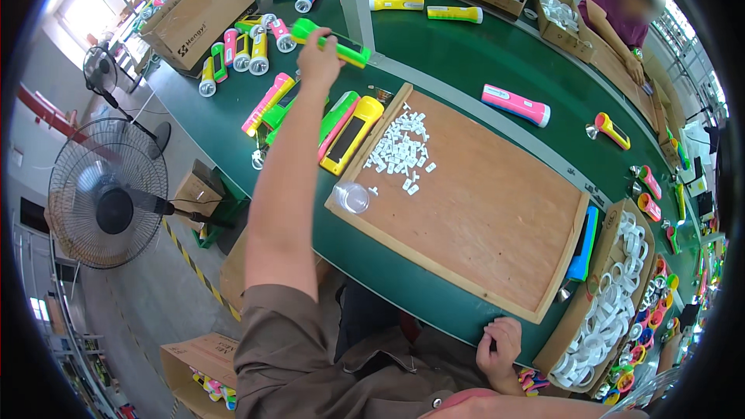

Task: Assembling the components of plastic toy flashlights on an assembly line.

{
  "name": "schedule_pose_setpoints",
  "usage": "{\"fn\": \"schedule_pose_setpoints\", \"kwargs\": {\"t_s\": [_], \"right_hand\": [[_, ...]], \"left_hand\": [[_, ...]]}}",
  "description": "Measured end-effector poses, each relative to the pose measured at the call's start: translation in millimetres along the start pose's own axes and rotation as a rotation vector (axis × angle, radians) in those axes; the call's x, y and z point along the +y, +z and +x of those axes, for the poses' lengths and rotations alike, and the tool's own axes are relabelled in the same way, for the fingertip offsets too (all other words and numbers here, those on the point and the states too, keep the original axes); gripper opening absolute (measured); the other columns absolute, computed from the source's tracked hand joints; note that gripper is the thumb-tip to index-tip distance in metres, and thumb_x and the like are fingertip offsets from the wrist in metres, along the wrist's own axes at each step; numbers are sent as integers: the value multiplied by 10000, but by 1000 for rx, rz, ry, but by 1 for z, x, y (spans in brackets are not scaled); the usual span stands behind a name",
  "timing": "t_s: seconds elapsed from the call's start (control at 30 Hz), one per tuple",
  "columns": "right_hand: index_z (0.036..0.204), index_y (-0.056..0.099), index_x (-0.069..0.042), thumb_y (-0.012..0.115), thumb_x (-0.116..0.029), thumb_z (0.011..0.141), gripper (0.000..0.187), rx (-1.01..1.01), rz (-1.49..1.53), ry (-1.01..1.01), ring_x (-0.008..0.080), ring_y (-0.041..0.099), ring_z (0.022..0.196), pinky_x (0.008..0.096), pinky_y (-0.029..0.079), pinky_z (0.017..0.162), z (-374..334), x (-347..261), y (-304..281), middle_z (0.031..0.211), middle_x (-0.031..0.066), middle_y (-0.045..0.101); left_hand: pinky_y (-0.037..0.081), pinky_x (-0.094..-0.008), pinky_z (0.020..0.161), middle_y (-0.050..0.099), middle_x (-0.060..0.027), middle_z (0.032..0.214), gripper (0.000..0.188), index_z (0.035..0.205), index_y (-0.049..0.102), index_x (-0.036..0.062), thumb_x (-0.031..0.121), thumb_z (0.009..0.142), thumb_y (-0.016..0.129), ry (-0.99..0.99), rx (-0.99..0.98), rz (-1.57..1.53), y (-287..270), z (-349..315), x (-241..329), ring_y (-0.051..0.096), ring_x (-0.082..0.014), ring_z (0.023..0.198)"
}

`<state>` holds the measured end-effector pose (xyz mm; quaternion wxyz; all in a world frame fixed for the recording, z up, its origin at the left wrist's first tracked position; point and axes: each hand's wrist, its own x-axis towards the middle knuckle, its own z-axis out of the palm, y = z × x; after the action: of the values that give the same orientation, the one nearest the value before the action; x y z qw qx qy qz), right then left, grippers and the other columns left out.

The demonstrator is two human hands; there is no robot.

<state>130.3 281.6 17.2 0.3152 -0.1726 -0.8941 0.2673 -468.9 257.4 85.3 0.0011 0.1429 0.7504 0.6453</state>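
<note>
A bright green flashlight [349, 48] is gripped in the person's left hand [320, 66], raised over the far left part of a green table [466, 54], near the foot of a grey post [355, 0]. Its fingers are closed around the flashlight's middle, hiding part of the body; a dark panel runs along one face, with a yellowish strip on the lower side. The bare left forearm covers part of a row of pink, green and yellow flashlights [272, 105] lying left of a wooden tray [481, 209]. The right hand [500, 345] rests at the table's near edge, just beside the tray's near right corner; its fingers are curled and its palm is hidden, so whether they hold anything cannot be told. Small white pieces [400, 143] lie heaped at the tray's left side, their exact shape hard to make out, with a clear cup [351, 198] at its near left corner. Right of the tray stands a carton of white rings [605, 302]. A co-worker [609, 4], partly cut off by the table, sits beyond the far right edge.
</note>
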Motion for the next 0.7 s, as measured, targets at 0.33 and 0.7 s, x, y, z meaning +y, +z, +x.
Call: {"fn": "schedule_pose_setpoints", "kwargs": {"t_s": [0.33, 0.7], "right_hand": [[846, 638, -15, 629, 85, 712, 167, 124, 108, -87, 346, 629, 839, 425, 516, 788, -1, -7, -3, 859, 150, 639], [1394, 439, -45, 691, -167, 885, 581, -522, 1702, 586, 282, 468, 1325, 471, 457, 1054, 5, -66, 27, 1431, 145, 432]], "left_hand": [[455, -559, 1025, 448, -172, 1429, 480, 1382, 376, 253, 31, 973, 493, 336, -155, -845, -151, -288, 77, 455, -348, 1337], [568, -450, 777, 570, -269, 1194, 746, 1440, 286, 60, 249, 865, 722, -600, -917, -951, -142, -552, -4, 688, -321, 828]]}}
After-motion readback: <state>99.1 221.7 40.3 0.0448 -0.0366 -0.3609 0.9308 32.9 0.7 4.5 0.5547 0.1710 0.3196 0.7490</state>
